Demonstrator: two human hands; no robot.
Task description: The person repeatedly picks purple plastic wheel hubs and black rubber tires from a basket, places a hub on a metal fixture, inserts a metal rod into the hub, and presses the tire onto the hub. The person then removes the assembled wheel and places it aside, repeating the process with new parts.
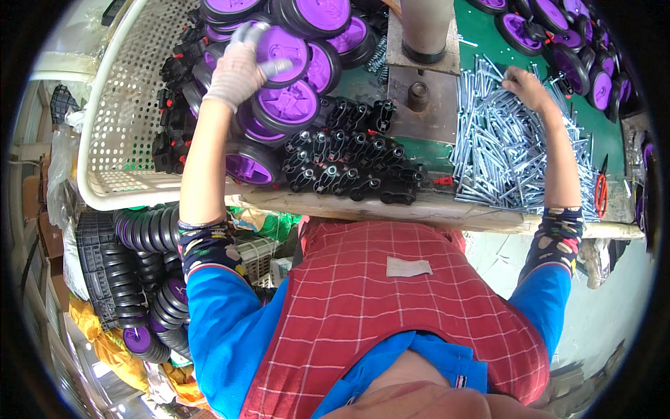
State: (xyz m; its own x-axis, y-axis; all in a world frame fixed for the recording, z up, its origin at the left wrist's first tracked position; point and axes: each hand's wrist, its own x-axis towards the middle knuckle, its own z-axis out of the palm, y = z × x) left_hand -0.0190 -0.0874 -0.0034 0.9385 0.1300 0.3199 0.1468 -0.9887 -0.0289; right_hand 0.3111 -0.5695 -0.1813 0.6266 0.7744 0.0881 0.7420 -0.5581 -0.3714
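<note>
My left hand [238, 73], in a pale knit glove, grips a black-tyred purple wheel [285, 50] at its left side, thumb across the purple face. More such wheels [288, 105] are heaped around and below it. My bare right hand [527, 90] is at the far side of a large pile of long metal bolts [502, 146]. Its fingertips are pinched at the end of one bolt [492, 65] that points up and left. Between the hands, black plastic caster brackets [335, 157] stand in rows along the near table edge, with metal parts in their tops.
A metal press column [426, 26] stands over a steel plate [434, 118] with a short post [419, 97]. Red-handled scissors [601, 194] lie right of the bolts. A white perforated basket [104, 125] is at left. More purple wheels [570, 57] lie at far right; stacked wheels [123, 283] are low left.
</note>
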